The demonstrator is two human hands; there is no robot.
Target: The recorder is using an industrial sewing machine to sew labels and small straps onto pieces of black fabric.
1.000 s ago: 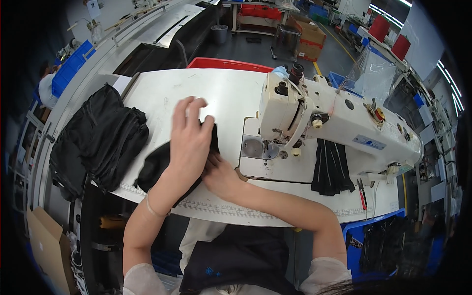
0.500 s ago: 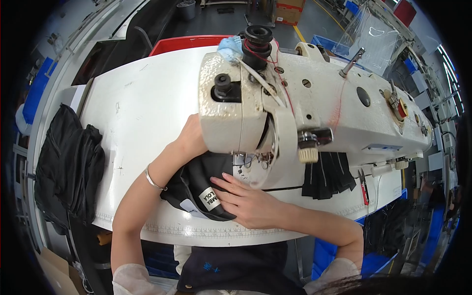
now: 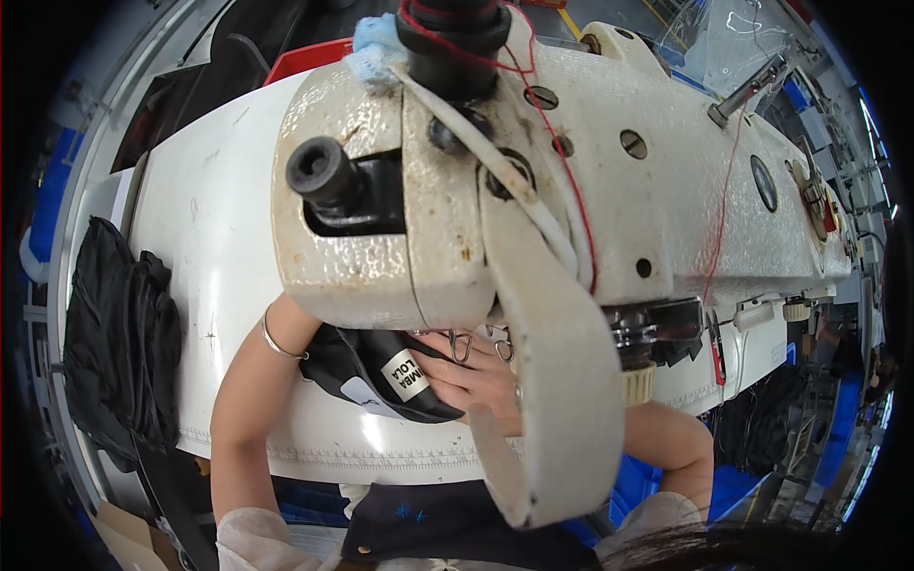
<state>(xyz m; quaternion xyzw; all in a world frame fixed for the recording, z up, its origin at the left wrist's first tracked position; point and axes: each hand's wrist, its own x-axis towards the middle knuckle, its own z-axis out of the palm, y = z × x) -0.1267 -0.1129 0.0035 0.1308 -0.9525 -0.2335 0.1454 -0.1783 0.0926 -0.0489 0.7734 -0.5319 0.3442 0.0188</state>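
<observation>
A black fabric piece (image 3: 343, 366) with a white printed label (image 3: 407, 374) lies bunched under the head of the cream sewing machine (image 3: 443, 276). My right hand (image 3: 468, 379) rests on it beside the label, fingers stretched out near the metal thread guides, partly covered by the machine's curved white strap (image 3: 566, 400). Only the wrist end of my left hand (image 3: 297, 319) shows, with a silver bangle below it. Its fingers are hidden behind the machine head, at the far side of the fabric.
A pile of black fabric pieces (image 3: 119, 343) lies at the table's left end. Red-handled snips (image 3: 716, 360) lie to the right, beyond the machine. A ruler strip (image 3: 333, 462) runs along the white table's near edge. A red bin (image 3: 309, 59) stands behind.
The view has come closer to the machine, whose head now looms larger and hides more. My right hand has slid slightly farther under the machine head; the fabric stays in nearly the same place.
</observation>
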